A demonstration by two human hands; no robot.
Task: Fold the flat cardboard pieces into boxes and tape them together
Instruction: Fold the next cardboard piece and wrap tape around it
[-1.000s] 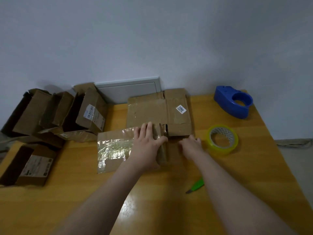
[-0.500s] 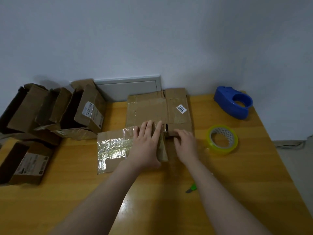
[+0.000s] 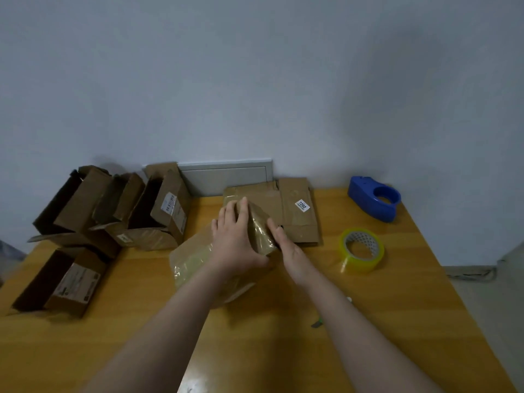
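The left hand is laid over the top of a tape-covered cardboard piece, its fingers spread and nearly straight. The right hand is pressed with straight fingers against the piece's right flap, so that the piece is held tilted above the middle of the table, in front of a flat cardboard sheet. Open boxes are gathered at the table's left, their insides too dark for any contents to be told.
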